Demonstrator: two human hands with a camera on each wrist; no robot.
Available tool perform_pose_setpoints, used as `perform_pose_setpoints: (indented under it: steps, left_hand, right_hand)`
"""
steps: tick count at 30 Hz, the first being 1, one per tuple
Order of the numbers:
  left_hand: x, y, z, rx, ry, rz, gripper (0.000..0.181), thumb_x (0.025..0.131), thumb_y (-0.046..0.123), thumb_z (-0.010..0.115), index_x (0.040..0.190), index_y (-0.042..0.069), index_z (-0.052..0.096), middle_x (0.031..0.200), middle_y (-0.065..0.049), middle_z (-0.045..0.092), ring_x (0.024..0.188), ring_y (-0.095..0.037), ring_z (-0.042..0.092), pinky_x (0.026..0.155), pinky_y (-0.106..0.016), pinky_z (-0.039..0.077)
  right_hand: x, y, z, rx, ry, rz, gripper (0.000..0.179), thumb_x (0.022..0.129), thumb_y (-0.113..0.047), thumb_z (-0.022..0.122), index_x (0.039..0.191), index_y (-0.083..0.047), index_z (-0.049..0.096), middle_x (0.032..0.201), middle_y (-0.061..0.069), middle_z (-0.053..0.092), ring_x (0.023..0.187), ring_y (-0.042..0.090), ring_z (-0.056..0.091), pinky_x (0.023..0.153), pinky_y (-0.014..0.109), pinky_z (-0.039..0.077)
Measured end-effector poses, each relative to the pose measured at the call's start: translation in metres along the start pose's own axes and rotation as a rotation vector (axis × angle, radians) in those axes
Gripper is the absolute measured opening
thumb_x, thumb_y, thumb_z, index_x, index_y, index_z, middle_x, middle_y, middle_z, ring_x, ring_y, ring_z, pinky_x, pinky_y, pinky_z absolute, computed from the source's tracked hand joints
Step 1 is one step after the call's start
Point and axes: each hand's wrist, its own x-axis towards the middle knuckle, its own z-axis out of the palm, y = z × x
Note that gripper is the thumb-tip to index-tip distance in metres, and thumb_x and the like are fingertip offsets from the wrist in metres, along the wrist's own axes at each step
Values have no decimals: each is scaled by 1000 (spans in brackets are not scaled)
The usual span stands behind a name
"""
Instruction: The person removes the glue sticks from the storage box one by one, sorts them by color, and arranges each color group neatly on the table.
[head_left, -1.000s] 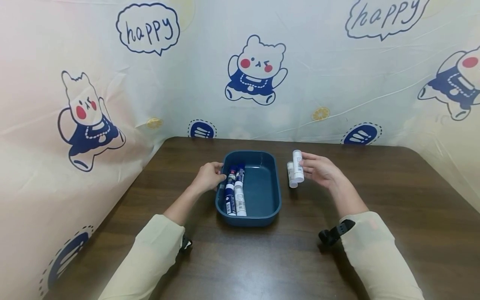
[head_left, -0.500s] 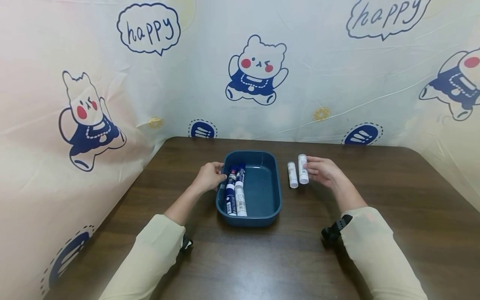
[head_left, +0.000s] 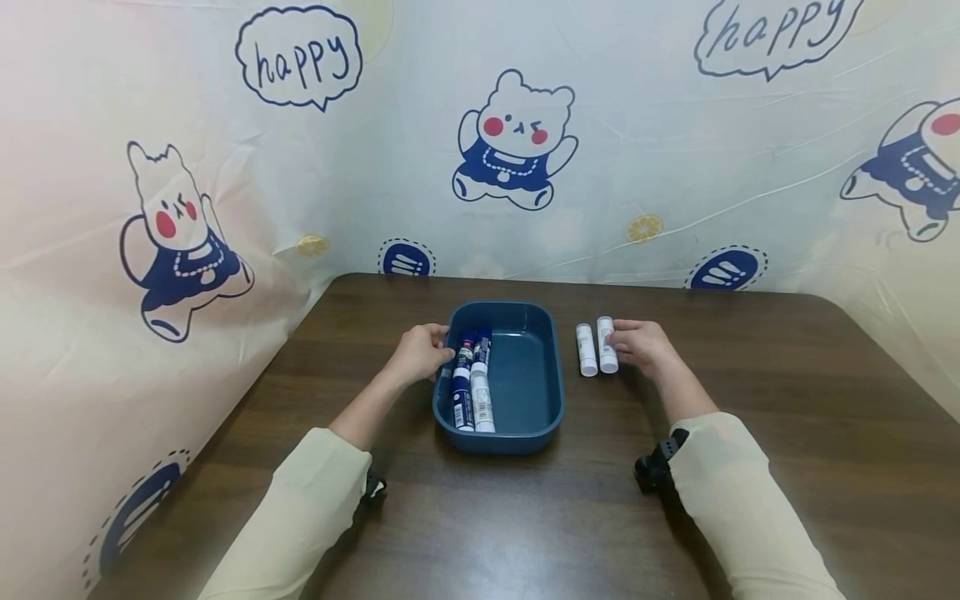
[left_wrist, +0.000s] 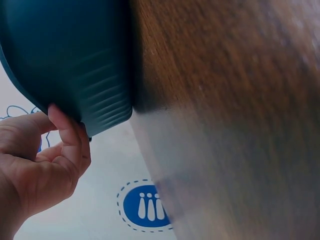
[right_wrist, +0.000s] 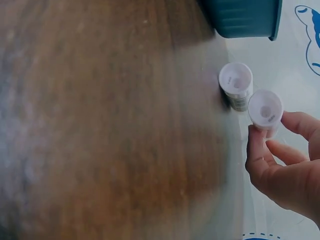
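Observation:
A dark teal plastic bin stands on the table, its long side running away from me. My left hand grips its left rim; in the left wrist view the fingers curl at the bin's edge. Inside, along the left wall, lie several glue sticks, among them a blue one and a white one. To the right of the bin, my right hand pinches a white glue stick between thumb and fingers. Close on its left, a second white glue stick lies on the table, roughly parallel.
The brown wooden table reaches back to a printed cloth with cartoon bears, hanging behind and at the sides. A black wrist camera is strapped at the right cuff.
My right hand has moved the white glue stick rightward and down, from overlapping the other one to lying beside it. My left hand has stayed on the bin's rim.

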Motion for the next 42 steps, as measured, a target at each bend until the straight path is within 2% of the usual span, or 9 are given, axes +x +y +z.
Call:
perform_pose_setpoints:
  steps: [6, 14, 21, 28, 34, 42]
  left_hand:
    - [0, 0, 1, -1, 4, 2, 47, 91, 8, 58, 135, 1, 44, 85, -12, 51, 57, -17, 51, 52, -25, 50]
    - [1, 0, 2, 0, 2, 0, 48, 91, 9, 58, 135, 1, 43, 84, -11, 49, 56, -17, 50, 53, -26, 51]
    - [1, 0, 2, 8, -1, -12, 48, 91, 10, 58, 136, 2, 43, 83, -11, 49, 57, -17, 51, 54, -27, 51]
    - [1, -1, 1, 10, 2, -11, 48, 91, 9, 58, 136, 2, 43, 82, -11, 49, 53, -16, 50, 63, -38, 53]
    - [1, 0, 1, 20, 6, -10, 48, 91, 9, 58, 136, 1, 43, 82, -11, 49, 57, -17, 52, 58, -32, 53]
    - [2, -1, 1, 16, 9, -4, 48, 91, 9, 58, 135, 1, 43, 84, -11, 50, 57, -17, 52, 54, -28, 52]
  right_hand:
    - [4, 2, 1, -39, 34, 28, 56, 90, 1, 51, 141, 5, 29, 138, 26, 34, 114, 27, 45, 93, 33, 43]
    - [9, 7, 2, -109, 67, 17, 55, 89, 0, 52, 140, 5, 32, 137, 26, 35, 114, 28, 44, 94, 36, 43]
    - [10, 9, 2, -233, 89, 13, 53, 90, -3, 54, 138, 5, 35, 134, 26, 39, 113, 28, 46, 90, 33, 46]
    - [8, 8, 5, -254, 82, 20, 51, 89, -3, 56, 136, 7, 37, 134, 27, 39, 112, 29, 46, 91, 35, 45]
    - [6, 4, 6, -264, 88, 37, 51, 90, -6, 57, 135, 8, 38, 134, 27, 38, 113, 31, 46, 94, 37, 43]
    - [5, 3, 10, -288, 108, 41, 49, 89, -6, 58, 133, 8, 41, 131, 26, 42, 109, 29, 49, 90, 34, 46]
